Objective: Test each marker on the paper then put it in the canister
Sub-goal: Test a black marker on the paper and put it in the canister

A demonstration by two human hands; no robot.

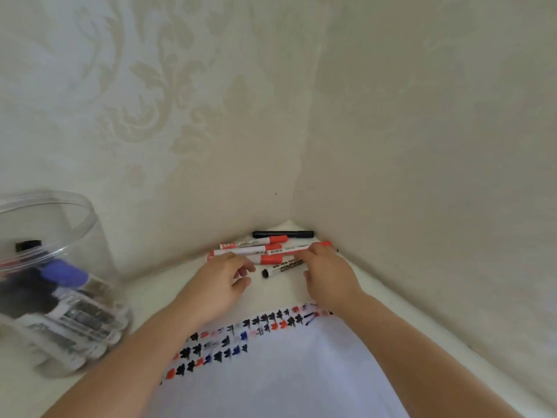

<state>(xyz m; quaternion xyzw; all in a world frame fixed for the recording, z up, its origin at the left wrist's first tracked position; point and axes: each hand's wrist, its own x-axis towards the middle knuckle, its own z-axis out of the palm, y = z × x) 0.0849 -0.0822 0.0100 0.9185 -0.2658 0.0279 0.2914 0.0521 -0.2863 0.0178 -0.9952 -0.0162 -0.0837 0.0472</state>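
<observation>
From the head view, both hands reach to the markers [259, 250] piled in the corner of the counter [144, 291], beyond the paper [286, 372]. The left hand [221, 280] hovers by the red-capped ones, fingers [245, 268] loosely curled and grasping nothing. The right hand [327, 274] lies flat over a black marker [281, 270], fingers straight and released. The canister [54, 279], well apart at the left, already holds several markers, and rows of test marks cover the paper's far edge. The step in hand looks like picking the next marker. That calls for pinching one barrel free of the pile, then uncapping it over the paper.
</observation>
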